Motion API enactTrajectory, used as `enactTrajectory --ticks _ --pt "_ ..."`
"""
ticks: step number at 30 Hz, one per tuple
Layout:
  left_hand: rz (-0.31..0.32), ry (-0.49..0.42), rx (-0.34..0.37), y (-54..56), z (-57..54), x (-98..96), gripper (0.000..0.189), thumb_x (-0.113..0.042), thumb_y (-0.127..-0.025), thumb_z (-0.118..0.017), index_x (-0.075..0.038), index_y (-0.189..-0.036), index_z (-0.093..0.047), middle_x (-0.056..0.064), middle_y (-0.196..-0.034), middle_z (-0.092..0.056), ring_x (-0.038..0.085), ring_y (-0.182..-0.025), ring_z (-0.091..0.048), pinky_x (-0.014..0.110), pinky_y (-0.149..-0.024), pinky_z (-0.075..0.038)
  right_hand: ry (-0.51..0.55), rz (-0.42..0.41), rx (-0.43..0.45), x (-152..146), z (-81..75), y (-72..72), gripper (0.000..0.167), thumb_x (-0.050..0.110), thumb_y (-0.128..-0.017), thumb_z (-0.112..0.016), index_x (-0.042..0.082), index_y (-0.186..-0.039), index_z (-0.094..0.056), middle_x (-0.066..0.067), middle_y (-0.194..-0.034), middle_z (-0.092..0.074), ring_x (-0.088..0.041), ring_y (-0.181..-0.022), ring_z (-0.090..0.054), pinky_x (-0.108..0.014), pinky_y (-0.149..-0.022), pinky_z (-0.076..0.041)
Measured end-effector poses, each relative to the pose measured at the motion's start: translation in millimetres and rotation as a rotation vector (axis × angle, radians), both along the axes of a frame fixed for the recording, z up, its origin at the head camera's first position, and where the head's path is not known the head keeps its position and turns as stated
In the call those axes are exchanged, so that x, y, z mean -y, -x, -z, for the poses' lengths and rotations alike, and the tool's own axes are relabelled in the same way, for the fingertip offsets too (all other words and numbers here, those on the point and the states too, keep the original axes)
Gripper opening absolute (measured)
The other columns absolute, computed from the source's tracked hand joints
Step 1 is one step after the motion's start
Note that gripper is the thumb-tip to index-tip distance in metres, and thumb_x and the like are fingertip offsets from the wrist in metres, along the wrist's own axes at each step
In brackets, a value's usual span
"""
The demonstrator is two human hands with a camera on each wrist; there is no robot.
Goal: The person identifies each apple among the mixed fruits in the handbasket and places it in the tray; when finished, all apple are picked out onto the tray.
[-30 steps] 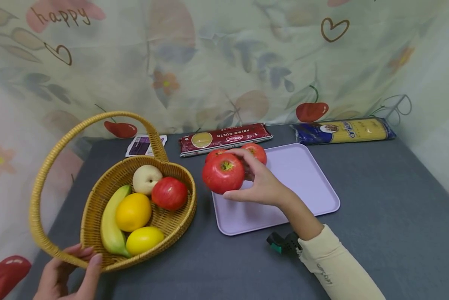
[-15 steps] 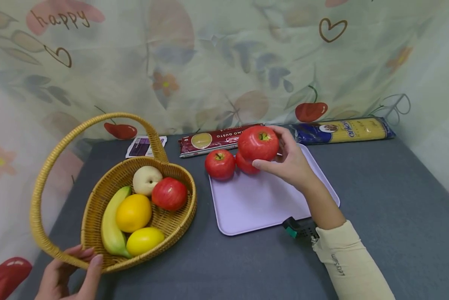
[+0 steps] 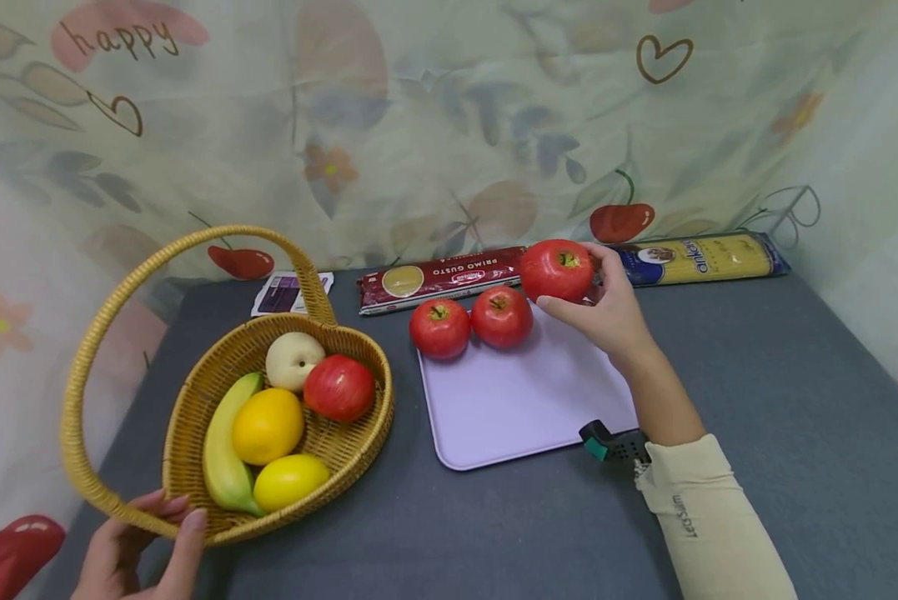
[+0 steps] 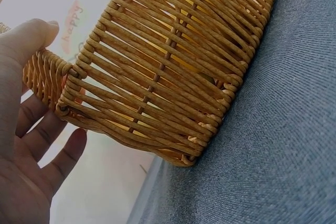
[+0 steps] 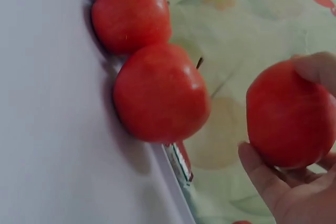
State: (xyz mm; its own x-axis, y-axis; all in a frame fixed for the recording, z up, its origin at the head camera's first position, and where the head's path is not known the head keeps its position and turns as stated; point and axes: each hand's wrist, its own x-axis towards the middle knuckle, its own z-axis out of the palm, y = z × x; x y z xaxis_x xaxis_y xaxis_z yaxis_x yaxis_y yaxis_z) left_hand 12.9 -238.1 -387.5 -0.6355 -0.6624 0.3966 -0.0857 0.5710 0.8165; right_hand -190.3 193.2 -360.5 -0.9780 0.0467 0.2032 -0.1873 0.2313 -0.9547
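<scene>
My right hand (image 3: 606, 304) grips a red apple (image 3: 557, 271) over the far right part of the lilac tray (image 3: 524, 408). Two more red apples, the left one (image 3: 439, 328) and the right one (image 3: 502, 317), sit side by side along the tray's far edge. In the right wrist view the held apple (image 5: 289, 114) is apart from those two. At the lower left, my left hand (image 3: 137, 550) holds the wicker basket (image 3: 377, 450) by its near rim and handle base. Inside the basket lie a banana (image 3: 227, 450), an orange (image 3: 267, 425), a lemon (image 3: 291, 482), a pale peach (image 3: 293, 360) and a red fruit (image 3: 339, 387).
Behind the tray lie a red pasta packet (image 3: 441, 279) and a yellow-and-blue pasta packet (image 3: 704, 260). A small purple-and-white packet (image 3: 287, 293) lies behind the basket. A printed cloth (image 3: 449, 125) hangs along the table's back.
My right hand has carried the apple rightward and back, from in front of the two tray apples to the right of them. My left hand stays at the basket.
</scene>
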Motion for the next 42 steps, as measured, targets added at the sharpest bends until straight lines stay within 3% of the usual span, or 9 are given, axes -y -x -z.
enactTrajectory --ticks 11,18,24,35,42 --pt "-0.001 -0.011 -0.005 -0.5 1.8 0.3 0.035 -0.006 -0.082 -0.083 -0.005 -0.115 -0.069 -0.01 -0.091 -0.067 0.002 -0.081 -0.064 0.009 -0.077 -0.048 -0.153 0.137 0.235 -12 12.0 7.5 0.095 0.03 -0.079 -0.087 0.009 -0.153 -0.033 -0.015 -0.148 -0.042 -0.034 -0.133 -0.041 -0.054 -0.103 -0.045" --pt "-0.004 -0.019 -0.008 -1.3 1.8 -0.9 0.035 -0.005 -0.083 -0.082 -0.005 -0.115 -0.069 -0.01 -0.091 -0.067 0.002 -0.081 -0.063 0.009 -0.077 -0.047 -0.192 0.131 0.319 -17 23.4 13.3 0.096 0.023 -0.081 -0.085 0.005 -0.155 -0.026 -0.021 -0.149 -0.039 -0.038 -0.134 -0.04 -0.056 -0.107 -0.041" --pt "-0.002 0.004 -0.003 -2.3 1.6 -2.3 0.035 -0.005 -0.083 -0.082 -0.004 -0.116 -0.069 -0.01 -0.092 -0.066 0.002 -0.081 -0.063 0.009 -0.077 -0.047 -0.256 0.067 0.374 -16 30.5 14.3 0.095 0.019 -0.084 -0.081 0.004 -0.156 -0.02 -0.026 -0.151 -0.034 -0.043 -0.137 -0.036 -0.059 -0.11 -0.036" --pt "-0.001 0.001 -0.006 -0.8 -0.4 -2.1 0.034 -0.006 -0.083 -0.082 -0.004 -0.115 -0.069 -0.01 -0.092 -0.067 0.001 -0.081 -0.063 0.01 -0.078 -0.047 -0.26 0.035 0.333 -16 26.3 13.5 0.092 0.015 -0.086 -0.078 0.004 -0.157 -0.021 -0.023 -0.155 -0.031 -0.043 -0.139 -0.034 -0.058 -0.11 -0.036" --pt "0.017 -0.007 -0.036 -0.3 1.7 1.0 0.036 -0.002 -0.081 -0.083 -0.003 -0.115 -0.07 -0.012 -0.091 -0.067 0.002 -0.08 -0.064 0.01 -0.077 -0.048 -0.432 0.08 0.109 -2 9.7 4.2 0.069 0.014 -0.088 -0.075 0.0 -0.147 -0.042 -0.025 -0.149 -0.037 -0.043 -0.136 -0.036 -0.061 -0.106 -0.039"
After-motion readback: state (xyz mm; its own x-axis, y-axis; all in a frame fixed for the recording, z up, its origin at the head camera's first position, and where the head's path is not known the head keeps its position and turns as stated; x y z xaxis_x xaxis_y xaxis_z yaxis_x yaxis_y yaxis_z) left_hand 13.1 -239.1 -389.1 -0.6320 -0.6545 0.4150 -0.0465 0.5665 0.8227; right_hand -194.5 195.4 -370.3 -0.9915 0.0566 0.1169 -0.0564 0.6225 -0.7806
